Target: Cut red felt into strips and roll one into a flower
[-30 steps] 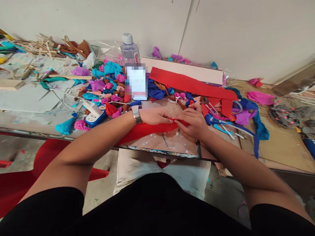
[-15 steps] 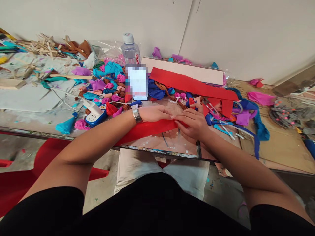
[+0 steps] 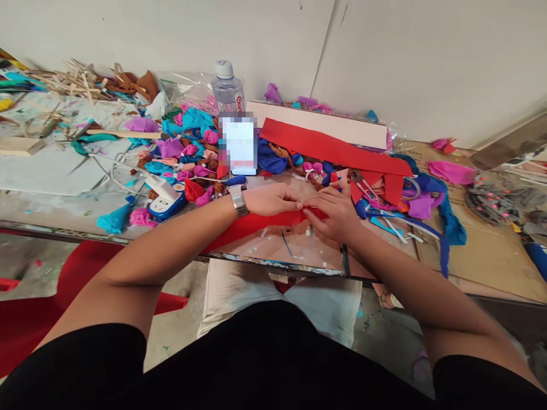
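A long red strip (image 3: 243, 229), paper or cloth, lies along the table's front edge under my left forearm. My left hand (image 3: 273, 199), with a metal watch (image 3: 239, 200) at its wrist, pinches the strip's upper edge between thumb and fingers. Facing it, my right hand (image 3: 335, 213) grips the strip's right end, where the red material looks folded or rolled. The fingertips of both hands nearly meet there. Beyond the hands, another red strip (image 3: 333, 145) rests across a pale board and coloured scraps.
A lit phone (image 3: 239, 145) leans against a water bottle (image 3: 228, 91). To the left are a power strip (image 3: 168, 204) and heaped crepe scraps (image 3: 192, 151). Scissors (image 3: 365, 185) lie right of my hands. Cardboard (image 3: 482, 245) covers the right side.
Both hands stay at the same spot on the strip. My left hand's thumb and fingers have shifted slightly, and less red shows beneath that hand.
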A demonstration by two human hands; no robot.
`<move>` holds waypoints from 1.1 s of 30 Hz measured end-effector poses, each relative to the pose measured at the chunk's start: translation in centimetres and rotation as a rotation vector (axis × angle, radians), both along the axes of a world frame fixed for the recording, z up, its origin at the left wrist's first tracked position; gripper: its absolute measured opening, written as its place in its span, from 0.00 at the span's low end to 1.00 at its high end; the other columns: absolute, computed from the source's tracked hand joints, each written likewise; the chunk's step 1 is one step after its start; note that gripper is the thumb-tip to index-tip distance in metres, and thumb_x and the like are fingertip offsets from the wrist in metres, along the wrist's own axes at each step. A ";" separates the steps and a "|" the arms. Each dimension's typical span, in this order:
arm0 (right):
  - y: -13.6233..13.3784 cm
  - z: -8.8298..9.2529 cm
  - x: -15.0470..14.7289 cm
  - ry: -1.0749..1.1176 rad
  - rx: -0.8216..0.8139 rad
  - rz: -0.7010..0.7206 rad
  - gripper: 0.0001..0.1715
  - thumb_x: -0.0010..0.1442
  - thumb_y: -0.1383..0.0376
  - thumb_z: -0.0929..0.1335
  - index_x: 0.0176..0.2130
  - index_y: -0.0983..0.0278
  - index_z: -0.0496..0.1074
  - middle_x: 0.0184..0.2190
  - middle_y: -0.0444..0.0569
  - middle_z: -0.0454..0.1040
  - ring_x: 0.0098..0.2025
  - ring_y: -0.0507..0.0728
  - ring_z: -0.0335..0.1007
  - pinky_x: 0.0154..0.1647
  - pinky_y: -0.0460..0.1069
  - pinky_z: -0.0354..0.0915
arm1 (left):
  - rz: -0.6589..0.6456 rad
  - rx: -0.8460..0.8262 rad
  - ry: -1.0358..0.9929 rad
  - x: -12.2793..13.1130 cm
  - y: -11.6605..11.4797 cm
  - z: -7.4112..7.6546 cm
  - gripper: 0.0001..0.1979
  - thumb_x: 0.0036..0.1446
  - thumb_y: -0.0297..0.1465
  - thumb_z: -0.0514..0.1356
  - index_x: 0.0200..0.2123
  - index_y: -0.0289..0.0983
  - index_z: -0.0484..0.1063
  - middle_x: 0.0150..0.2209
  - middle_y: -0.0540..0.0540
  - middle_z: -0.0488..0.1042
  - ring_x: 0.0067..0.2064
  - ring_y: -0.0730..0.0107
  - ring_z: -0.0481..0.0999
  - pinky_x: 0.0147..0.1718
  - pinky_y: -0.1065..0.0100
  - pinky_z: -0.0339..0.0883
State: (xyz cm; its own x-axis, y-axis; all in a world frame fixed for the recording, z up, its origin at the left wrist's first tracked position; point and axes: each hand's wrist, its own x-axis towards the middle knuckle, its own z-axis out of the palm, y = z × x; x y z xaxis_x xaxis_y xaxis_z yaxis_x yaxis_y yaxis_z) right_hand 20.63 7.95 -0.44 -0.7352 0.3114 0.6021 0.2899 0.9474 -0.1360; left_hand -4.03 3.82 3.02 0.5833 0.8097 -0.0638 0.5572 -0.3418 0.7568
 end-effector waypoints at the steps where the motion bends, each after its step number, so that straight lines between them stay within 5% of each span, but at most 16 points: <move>1: 0.0 0.0 0.0 -0.007 0.000 -0.003 0.04 0.71 0.63 0.72 0.41 0.58 0.80 0.37 0.46 0.86 0.43 0.60 0.78 0.59 0.63 0.59 | -0.003 0.009 0.010 0.0 0.0 0.0 0.23 0.70 0.44 0.55 0.29 0.35 0.73 0.24 0.54 0.56 0.28 0.75 0.53 0.29 0.68 0.48; 8: 0.2 -0.3 0.1 -0.014 -0.002 -0.020 0.03 0.70 0.63 0.72 0.42 0.57 0.79 0.38 0.46 0.87 0.45 0.62 0.78 0.60 0.64 0.58 | 0.068 0.078 0.061 0.3 -0.3 -0.2 0.23 0.70 0.42 0.56 0.25 0.35 0.72 0.21 0.54 0.55 0.25 0.75 0.52 0.28 0.65 0.45; 18: 0.2 -0.2 0.0 0.007 0.015 -0.037 0.04 0.71 0.62 0.72 0.42 0.57 0.80 0.37 0.45 0.87 0.44 0.61 0.78 0.62 0.64 0.58 | 0.199 0.089 0.005 0.8 -0.4 -0.3 0.17 0.65 0.38 0.60 0.30 0.35 0.83 0.23 0.52 0.66 0.27 0.76 0.58 0.29 0.68 0.50; 33: 0.2 -0.2 0.2 0.010 0.012 -0.038 0.04 0.71 0.63 0.72 0.43 0.57 0.81 0.38 0.46 0.87 0.45 0.62 0.78 0.61 0.64 0.60 | 0.196 0.087 -0.055 0.6 -0.2 -0.6 0.18 0.66 0.41 0.61 0.35 0.35 0.85 0.23 0.53 0.67 0.27 0.76 0.58 0.30 0.68 0.50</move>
State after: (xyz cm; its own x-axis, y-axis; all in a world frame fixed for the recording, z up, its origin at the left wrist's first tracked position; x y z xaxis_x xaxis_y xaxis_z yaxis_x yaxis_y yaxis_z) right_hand 20.79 8.19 -0.63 -0.7166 0.3315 0.6136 0.3244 0.9373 -0.1275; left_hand -3.40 3.63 2.42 0.4145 0.9092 0.0387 0.5778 -0.2958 0.7607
